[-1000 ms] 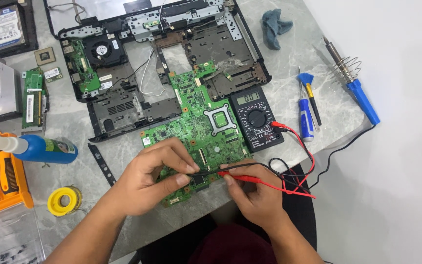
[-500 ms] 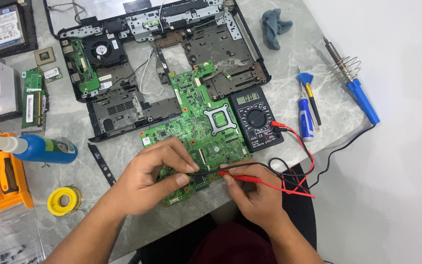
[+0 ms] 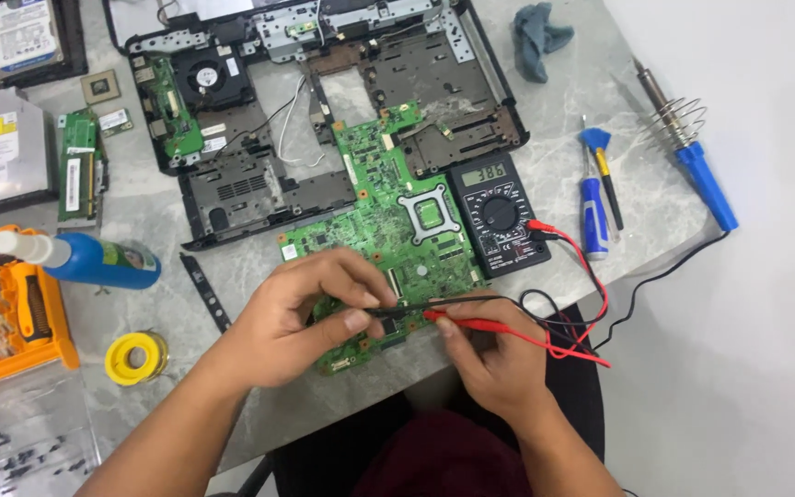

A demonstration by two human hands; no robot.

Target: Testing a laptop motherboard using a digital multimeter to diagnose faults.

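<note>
- Probing the green motherboard (image 3: 388, 244), which is lying flat on the counter (image 3: 563, 198) just left of the black multimeter (image 3: 497, 216).
- The left hand (image 3: 301, 322) is pinching the black probe (image 3: 397, 311) shut; the right hand (image 3: 489, 354) is clamping the red probe (image 3: 457, 319).
- Both tips are meeting at the motherboard's near edge; keeping them steady and apart looks wise.

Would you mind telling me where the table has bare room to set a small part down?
Bare marble lies between the blue bottle, the yellow solder spool and the left hand, and between the grey cloth and the screwdrivers. It is crowded around the green motherboard and multimeter.
</note>
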